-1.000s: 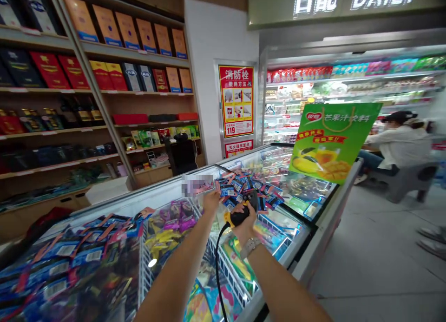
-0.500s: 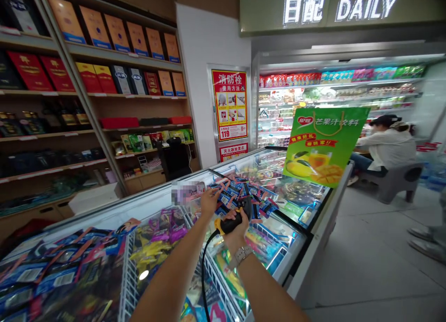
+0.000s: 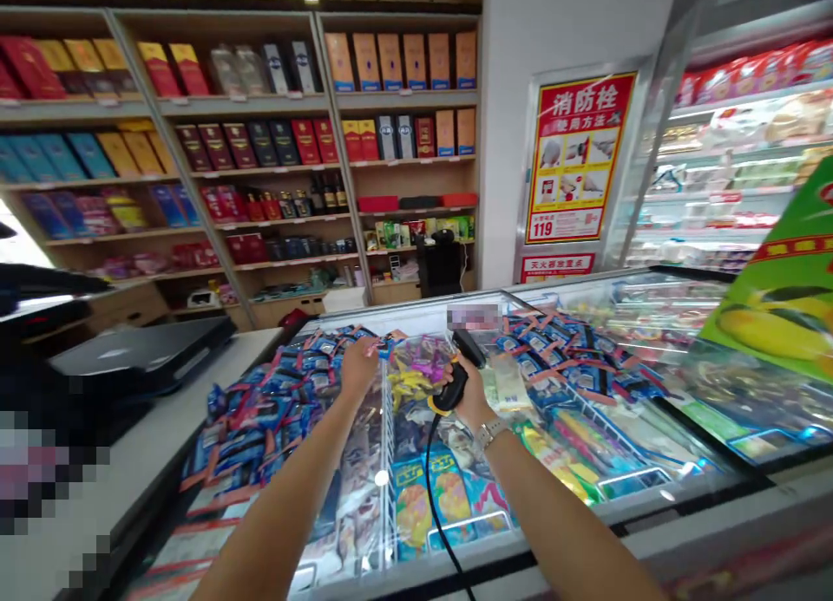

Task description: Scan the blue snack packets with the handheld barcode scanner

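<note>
Near the centre of the frame, note the right hand (image 3: 474,395) wrapped around the grip of a black-and-yellow handheld barcode scanner (image 3: 454,389), fingers curled in firmly, scanner head tilted toward the upper left. Just left of centre, observe the left hand (image 3: 359,371), thumb and fingertips drawn nearly together at the edge of a loose heap of blue-and-pink packets (image 3: 279,401); cannot tell from this view about any packet pinched there. Locate a second heap (image 3: 566,354) of similar packets right of centre, on the glass top of the chest freezer (image 3: 722,516).

Guard against misreads: with printed packets overlapping closely, could pick up a neighbouring code. Allow for bright reflections on the glass as a further likely cause. Beware of sliding: given slick-looking wrappers piled unevenly, could shed packets toward the lower left under a careless push. Check the black cable (image 3: 429,475), running between both forearms to the bottom edge of the frame; if caught at the front rim, could tug the scanner off aim.
</note>
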{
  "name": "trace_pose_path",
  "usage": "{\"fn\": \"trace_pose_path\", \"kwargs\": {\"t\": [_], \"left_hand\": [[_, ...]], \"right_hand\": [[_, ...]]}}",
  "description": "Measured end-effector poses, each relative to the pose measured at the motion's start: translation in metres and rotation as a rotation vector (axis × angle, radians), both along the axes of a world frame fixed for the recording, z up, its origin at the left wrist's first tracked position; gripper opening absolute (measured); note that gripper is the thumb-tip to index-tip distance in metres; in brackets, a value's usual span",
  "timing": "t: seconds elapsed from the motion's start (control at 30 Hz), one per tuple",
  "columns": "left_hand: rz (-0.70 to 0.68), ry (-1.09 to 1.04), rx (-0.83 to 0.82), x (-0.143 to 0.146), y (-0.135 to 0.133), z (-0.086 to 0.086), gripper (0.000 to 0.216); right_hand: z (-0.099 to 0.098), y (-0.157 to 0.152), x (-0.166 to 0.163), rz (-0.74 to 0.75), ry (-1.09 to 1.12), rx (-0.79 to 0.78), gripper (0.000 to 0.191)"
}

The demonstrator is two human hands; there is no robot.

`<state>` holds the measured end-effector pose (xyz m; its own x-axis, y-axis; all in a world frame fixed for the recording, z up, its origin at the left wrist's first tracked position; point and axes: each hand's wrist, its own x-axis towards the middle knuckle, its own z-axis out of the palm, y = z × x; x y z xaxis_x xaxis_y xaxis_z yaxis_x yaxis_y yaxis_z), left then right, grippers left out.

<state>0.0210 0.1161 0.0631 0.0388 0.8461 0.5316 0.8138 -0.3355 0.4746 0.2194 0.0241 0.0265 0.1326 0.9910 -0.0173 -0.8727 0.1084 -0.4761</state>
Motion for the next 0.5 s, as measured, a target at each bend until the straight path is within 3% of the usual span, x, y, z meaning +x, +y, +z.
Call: {"fn": "trace_pose_path", "kwargs": {"t": [0.1, 0.2, 0.3, 0.4, 0.5], "left_hand": [[0.270, 0.276, -0.098, -0.050, -0.015, -0.006, 0.037], [0.407, 0.553, -0.209, -0.066, -0.026, -0.015, 0.038], [0.358, 0.633, -0.314, -0.053, -0.033, -0.024, 0.036], [0.273, 0.530, -0.425, -0.032, -0.036, -0.027, 0.037], [0.292, 0.492, -0.322, -0.031, -0.033, -0.023, 0.041]], "right_hand": [[0.002, -0.004, -0.042, 0.101, 0.027, -0.001, 0.026], [0.000, -0.012, -0.066, 0.164, -0.009, -0.005, 0.026], [-0.003, -0.017, -0.069, 0.196, -0.067, -0.007, 0.024], [-0.005, -0.018, -0.061, 0.182, -0.077, -0.048, 0.024], [-0.006, -0.017, -0.053, 0.152, -0.069, -0.077, 0.024]]}}
